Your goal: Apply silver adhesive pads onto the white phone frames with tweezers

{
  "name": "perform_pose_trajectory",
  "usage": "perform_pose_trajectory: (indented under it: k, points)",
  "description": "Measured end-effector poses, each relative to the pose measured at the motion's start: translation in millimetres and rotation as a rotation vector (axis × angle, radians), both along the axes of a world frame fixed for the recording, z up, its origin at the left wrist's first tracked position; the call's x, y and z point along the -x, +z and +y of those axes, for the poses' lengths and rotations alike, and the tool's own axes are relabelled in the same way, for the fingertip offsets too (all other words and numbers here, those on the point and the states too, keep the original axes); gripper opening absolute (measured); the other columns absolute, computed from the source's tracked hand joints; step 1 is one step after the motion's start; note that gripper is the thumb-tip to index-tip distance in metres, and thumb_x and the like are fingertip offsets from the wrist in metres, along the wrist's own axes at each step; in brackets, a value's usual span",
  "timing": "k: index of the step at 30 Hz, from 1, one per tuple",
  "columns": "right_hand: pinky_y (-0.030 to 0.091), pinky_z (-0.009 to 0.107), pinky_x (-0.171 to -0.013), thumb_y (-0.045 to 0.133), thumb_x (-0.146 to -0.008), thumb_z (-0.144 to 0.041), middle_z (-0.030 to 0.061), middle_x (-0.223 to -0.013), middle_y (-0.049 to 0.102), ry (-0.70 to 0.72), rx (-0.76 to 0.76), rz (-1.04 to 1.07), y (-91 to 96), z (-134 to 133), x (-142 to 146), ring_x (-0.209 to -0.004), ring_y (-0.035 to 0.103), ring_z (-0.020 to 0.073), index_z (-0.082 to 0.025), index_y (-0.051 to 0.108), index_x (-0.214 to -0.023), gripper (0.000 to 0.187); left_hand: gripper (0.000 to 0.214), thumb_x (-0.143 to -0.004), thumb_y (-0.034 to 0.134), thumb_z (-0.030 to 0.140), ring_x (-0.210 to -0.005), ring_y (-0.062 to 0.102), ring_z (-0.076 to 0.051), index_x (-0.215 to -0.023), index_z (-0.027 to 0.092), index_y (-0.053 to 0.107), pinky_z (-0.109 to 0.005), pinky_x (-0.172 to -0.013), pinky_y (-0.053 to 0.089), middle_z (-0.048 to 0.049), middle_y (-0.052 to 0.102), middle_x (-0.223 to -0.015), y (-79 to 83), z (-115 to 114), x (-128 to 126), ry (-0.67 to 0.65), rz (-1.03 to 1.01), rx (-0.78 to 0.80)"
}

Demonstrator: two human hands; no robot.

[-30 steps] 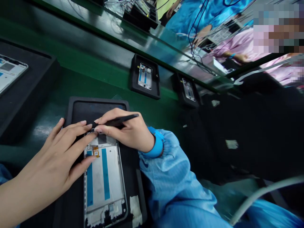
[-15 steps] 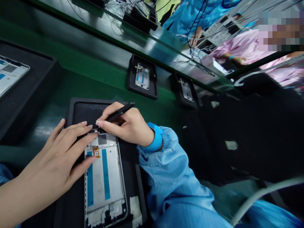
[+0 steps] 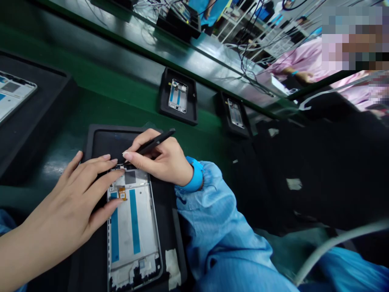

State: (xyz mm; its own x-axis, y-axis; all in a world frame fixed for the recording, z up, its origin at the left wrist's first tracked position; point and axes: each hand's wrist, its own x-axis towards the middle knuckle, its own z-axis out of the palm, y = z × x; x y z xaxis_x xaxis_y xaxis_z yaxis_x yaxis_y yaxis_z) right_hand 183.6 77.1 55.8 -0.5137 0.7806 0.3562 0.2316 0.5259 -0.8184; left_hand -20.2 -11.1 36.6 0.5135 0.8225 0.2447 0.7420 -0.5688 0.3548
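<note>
A phone display frame [image 3: 133, 229] lies face down on a black foam tray [image 3: 105, 140], showing a white back with blue tape strips and a small orange flex cable [image 3: 122, 193]. My left hand [image 3: 71, 194] rests on it, fingertips at the top end and thumb on the left side. My right hand [image 3: 161, 158] grips black tweezers [image 3: 156, 141], their tips close to the frame's top end and hidden by my fingers. A blue wrist strap [image 3: 195, 174] and a blue smock sleeve [image 3: 206, 215] cover my right forearm.
Smaller black trays holding phone frames [image 3: 178, 96] [image 3: 235, 113] stand on the green bench, and a larger tray [image 3: 12, 91] lies at left. Beyond a metal shelf edge [image 3: 194, 50], cables hang near a co-worker's pink sleeve [image 3: 300, 56]. Dark cloth [image 3: 304, 174] fills the right.
My right hand has risen slightly and the tweezers now tilt more steeply up to the right. The whole scene has shifted slightly in view; my left hand stays on the frame.
</note>
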Motion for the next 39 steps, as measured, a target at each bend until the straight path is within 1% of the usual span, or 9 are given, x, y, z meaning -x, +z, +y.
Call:
perform_pose_trajectory:
  k: [8, 13, 15, 18, 23, 28, 30, 35, 39]
  points:
    - [0.049, 0.019, -0.061, 0.067, -0.084, -0.034, -0.0016, -0.080, 0.064, 0.032, -0.009, -0.008, 0.3, 2.4, 2.9, -0.064, 0.059, 0.0073, -0.017, 0.061, -0.083, 0.018, 0.044, -0.093, 0.046, 0.045, -0.130, 0.045, -0.026, -0.130, 0.022, 0.048, -0.055, -0.117, 0.022, -0.0092, 0.053, -0.130, 1.0, -1.0, -0.9, -0.001, 0.007, -0.007]
    - [0.049, 0.021, -0.060, 0.064, -0.085, -0.043, -0.0025, -0.072, 0.061, 0.023, 0.107, 0.002, -0.9, 5.7, 2.5, -0.062, 0.060, 0.0085, -0.017, 0.058, -0.081, 0.028, 0.046, -0.092, 0.045, 0.047, -0.127, 0.049, -0.028, -0.130, 0.022, 0.049, -0.056, -0.116, 0.025, -0.0093, 0.054, -0.130, 2.5, -0.1, -0.2, 0.003, 0.008, -0.009]
    - [0.049, 0.022, -0.060, 0.064, -0.085, -0.045, -0.0018, -0.073, 0.060, 0.027, 0.120, 0.013, -1.1, 6.2, 1.5, -0.064, 0.061, 0.0092, -0.017, 0.058, -0.079, 0.029, 0.046, -0.091, 0.046, 0.048, -0.126, 0.049, -0.029, -0.130, 0.022, 0.049, -0.057, -0.115, 0.025, -0.0090, 0.055, -0.130, 3.2, 0.5, -0.1, 0.004, 0.010, -0.004]
    - [0.050, 0.021, -0.061, 0.066, -0.084, -0.042, -0.0008, -0.077, 0.062, 0.046, 0.083, 0.016, -0.4, 5.3, 1.6, -0.065, 0.061, 0.0091, -0.017, 0.060, -0.080, 0.027, 0.045, -0.091, 0.047, 0.047, -0.126, 0.050, -0.027, -0.129, 0.023, 0.050, -0.056, -0.116, 0.025, -0.0082, 0.056, -0.129, 3.4, 1.6, -1.3, 0.005, 0.012, -0.005]
    - [0.052, 0.021, -0.066, 0.066, -0.085, -0.041, 0.0003, -0.082, 0.067, 0.077, -0.022, -0.042, 1.3, 2.5, 4.3, -0.070, 0.063, 0.0098, -0.017, 0.062, -0.084, 0.024, 0.041, -0.091, 0.048, 0.046, -0.123, 0.052, -0.027, -0.125, 0.024, 0.052, -0.054, -0.116, 0.024, -0.0069, 0.058, -0.123, 2.1, 2.0, -2.1, 0.011, -0.009, 0.000]
    - [0.052, 0.021, -0.064, 0.065, -0.086, -0.035, -0.0004, -0.079, 0.066, 0.033, -0.014, -0.001, -1.7, 2.6, 2.6, -0.066, 0.062, 0.0090, -0.017, 0.061, -0.082, 0.018, 0.044, -0.090, 0.050, 0.046, -0.128, 0.048, -0.026, -0.128, 0.025, 0.050, -0.054, -0.117, 0.023, -0.0069, 0.055, -0.130, 1.1, 0.1, 1.2, 0.014, 0.017, 0.004]
    - [0.053, 0.021, -0.063, 0.065, -0.086, -0.034, -0.0001, -0.079, 0.066, 0.043, -0.032, -0.003, -3.1, 2.5, 1.5, -0.065, 0.062, 0.0092, -0.017, 0.061, -0.082, 0.018, 0.045, -0.090, 0.050, 0.046, -0.127, 0.049, -0.026, -0.129, 0.025, 0.049, -0.054, -0.117, 0.023, -0.0067, 0.055, -0.131, 1.3, -0.1, 1.9, 0.013, 0.017, 0.003]
    - [0.056, 0.024, -0.074, 0.064, -0.088, -0.032, 0.0031, -0.085, 0.070, 0.114, -0.151, 0.025, -5.3, -1.6, -0.2, -0.078, 0.068, 0.0121, -0.017, 0.063, -0.086, 0.016, 0.042, -0.091, 0.048, 0.046, -0.127, 0.049, -0.026, -0.127, 0.024, 0.051, -0.054, -0.116, 0.024, -0.0070, 0.055, -0.130, 1.6, 0.4, 0.9, 0.007, 0.016, 0.001]
    - [0.056, 0.023, -0.070, 0.065, -0.086, -0.034, 0.0025, -0.083, 0.069, 0.017, -0.086, 0.101, -5.7, -2.3, -2.7, -0.075, 0.068, 0.0117, -0.016, 0.062, -0.084, 0.019, 0.046, -0.090, 0.048, 0.048, -0.127, 0.049, -0.026, -0.130, 0.025, 0.049, -0.053, -0.117, 0.024, -0.0067, 0.055, -0.132, 1.4, 0.3, 0.4, 0.012, 0.020, 0.006]
